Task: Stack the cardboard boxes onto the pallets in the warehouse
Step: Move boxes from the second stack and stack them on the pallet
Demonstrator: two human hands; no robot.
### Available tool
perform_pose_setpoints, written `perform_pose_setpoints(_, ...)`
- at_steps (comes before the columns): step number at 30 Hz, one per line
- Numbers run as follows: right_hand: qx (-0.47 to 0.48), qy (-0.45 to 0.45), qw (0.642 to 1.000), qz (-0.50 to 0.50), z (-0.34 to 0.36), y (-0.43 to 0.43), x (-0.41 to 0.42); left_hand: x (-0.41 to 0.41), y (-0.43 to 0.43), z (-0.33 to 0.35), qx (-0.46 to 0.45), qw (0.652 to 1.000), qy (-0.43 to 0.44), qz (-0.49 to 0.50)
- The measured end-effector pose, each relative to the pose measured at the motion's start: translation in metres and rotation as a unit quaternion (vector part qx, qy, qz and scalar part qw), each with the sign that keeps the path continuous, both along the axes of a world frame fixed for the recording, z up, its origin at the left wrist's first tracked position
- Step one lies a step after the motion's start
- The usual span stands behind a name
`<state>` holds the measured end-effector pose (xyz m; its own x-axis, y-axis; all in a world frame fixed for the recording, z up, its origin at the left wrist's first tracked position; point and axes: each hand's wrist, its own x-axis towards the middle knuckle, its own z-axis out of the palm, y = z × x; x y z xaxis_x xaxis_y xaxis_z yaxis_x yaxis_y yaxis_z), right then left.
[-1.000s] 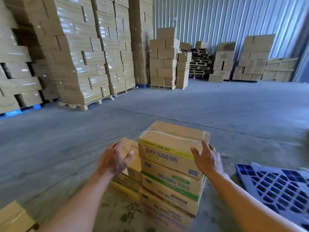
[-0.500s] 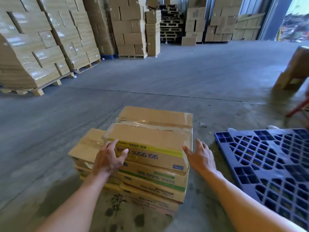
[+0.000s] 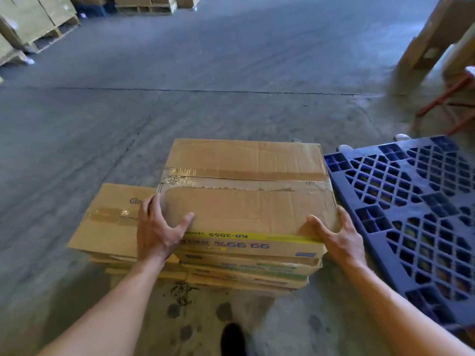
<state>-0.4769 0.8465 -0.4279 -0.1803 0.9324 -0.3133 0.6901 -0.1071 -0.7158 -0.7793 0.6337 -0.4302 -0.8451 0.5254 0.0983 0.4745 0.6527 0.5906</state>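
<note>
A low box (image 3: 110,222) lies at left against the stack. The left hand (image 3: 156,227) clasps the near left corner of the top box (image 3: 246,201), thumb on its lid. The right hand (image 3: 339,237) clasps its near right corner the same way. The pallet (image 3: 411,201) lies just beside it on the right.

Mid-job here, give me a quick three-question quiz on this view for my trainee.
1. True or false: the left hand and right hand both grip the top box.
2. The blue pallet lies: A) left of that box, B) right of it, C) beneath it.
3. Short answer: what colour is the stripe along the top of the box's near side?
Key: 1 true; 2 B; 3 yellow.
</note>
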Motion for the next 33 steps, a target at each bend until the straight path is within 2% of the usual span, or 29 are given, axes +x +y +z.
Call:
perform_pose_setpoints(5,-0.026,0.083,0.994,-0.059,0.0,0.002,-0.007,-0.011,0.006,-0.012,0.076,0.997,0.007,0.027)
perform_pose_setpoints(9,-0.049,0.13,0.987,-0.083,-0.009,0.005,-0.004,-0.015,0.01,-0.014,0.088,0.994,0.0,0.063)
perform_pose_setpoints(13,-0.071,0.175,0.979,-0.078,-0.013,0.005,-0.001,-0.027,0.003,-0.021,0.089,0.98,-0.163,0.071)
perform_pose_setpoints(20,-0.103,0.246,0.959,-0.101,-0.012,0.001,0.001,-0.037,-0.007,-0.011,0.165,0.91,-0.375,0.067)
perform_pose_setpoints(25,-0.094,0.265,0.959,-0.046,0.004,0.004,0.015,0.001,-0.031,0.006,0.199,0.901,-0.379,0.069)
perform_pose_setpoints(29,-0.084,0.288,0.954,0.013,0.022,0.017,0.022,0.044,-0.056,0.028,0.238,0.901,-0.345,0.11)
perform_pose_setpoints(33,-0.072,0.299,0.947,0.097,0.04,0.022,0.032,0.099,-0.1,0.051,0.298,0.88,-0.332,0.162)
